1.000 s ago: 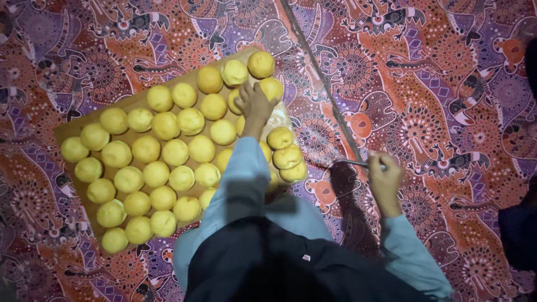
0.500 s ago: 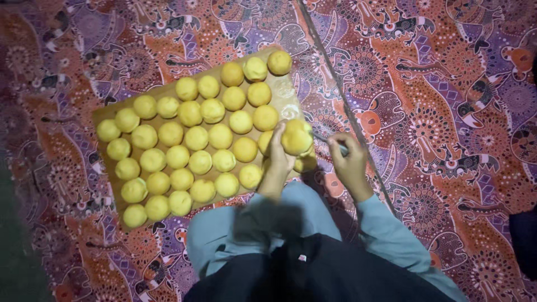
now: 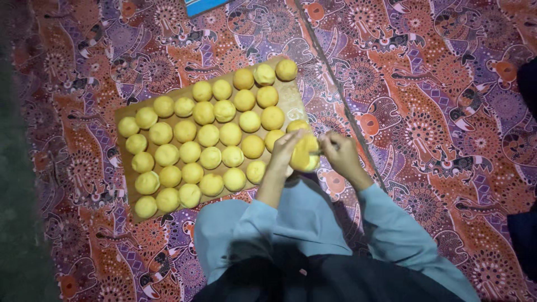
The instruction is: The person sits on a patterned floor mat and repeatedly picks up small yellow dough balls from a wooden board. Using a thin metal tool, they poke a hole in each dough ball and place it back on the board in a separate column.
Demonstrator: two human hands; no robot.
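A brown board [image 3: 124, 113] lies on a patterned cloth and carries several rows of round yellow dough balls [image 3: 208, 136]. My left hand [image 3: 285, 146] holds one yellow dough ball [image 3: 305, 155] just off the board's near right corner. My right hand [image 3: 339, 154] is beside that ball, pinching a thin dark tool [image 3: 320, 151] whose tip touches the ball. Both sleeves are light blue.
The cloth [image 3: 436, 112] is purple and orange with a dotted pattern, and a dark seam [image 3: 335, 84] runs diagonally across it right of the board. A blue object's corner [image 3: 202, 5] shows at the top edge. Dark shapes sit at the right edge [image 3: 526, 235].
My left hand lifted a dough ball off the board's right side and drew it toward me. My right hand moved left with the thin tool until it met the ball.
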